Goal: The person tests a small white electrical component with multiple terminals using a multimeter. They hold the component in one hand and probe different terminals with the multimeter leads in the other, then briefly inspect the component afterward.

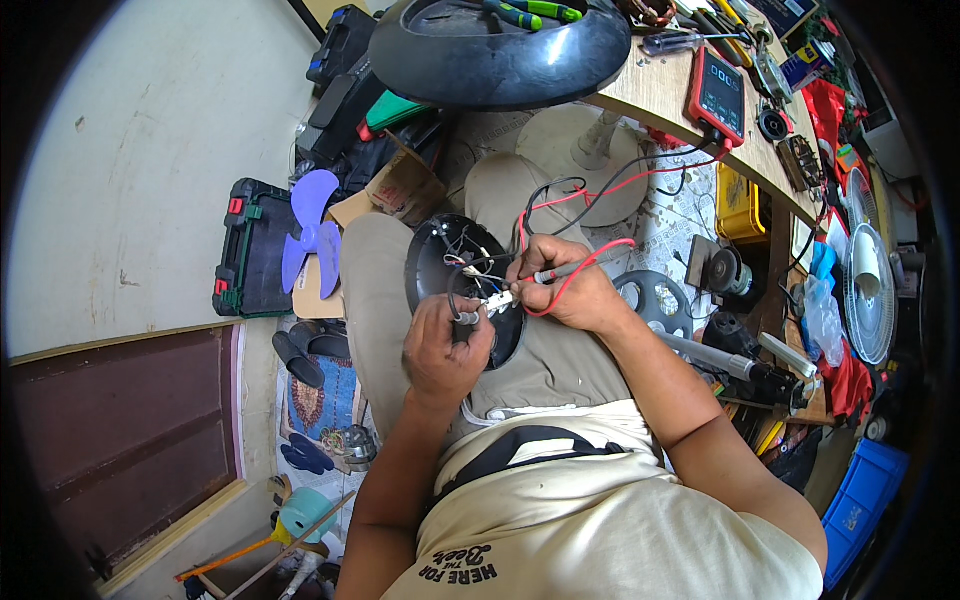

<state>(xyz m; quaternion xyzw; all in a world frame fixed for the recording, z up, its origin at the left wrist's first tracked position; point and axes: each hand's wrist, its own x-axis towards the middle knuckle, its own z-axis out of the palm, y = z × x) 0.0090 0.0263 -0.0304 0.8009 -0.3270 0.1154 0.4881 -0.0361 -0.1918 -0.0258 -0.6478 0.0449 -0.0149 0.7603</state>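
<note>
My left hand (447,345) is closed, its fingertips pinching a grey-ended test probe (466,318) on a black lead. My right hand (570,285) grips another test probe (590,262), grey-bodied, with a red lead looping around it. Between my fingertips sits a small white connector block (497,301); which fingers steady it is hard to see. Beneath both hands, a round black housing (425,262) with loose wires rests on my lap, partly covered by them. The leads run up to a red multimeter (717,95) with a lit screen on the table edge.
A wooden table (650,85) at upper right bears tools and parts. A large black round base (450,75) carrying green-handled pliers juts in at the top. Left lie a purple fan blade (312,235) and a dark tool case (255,250). Fan grilles (868,290) stand right.
</note>
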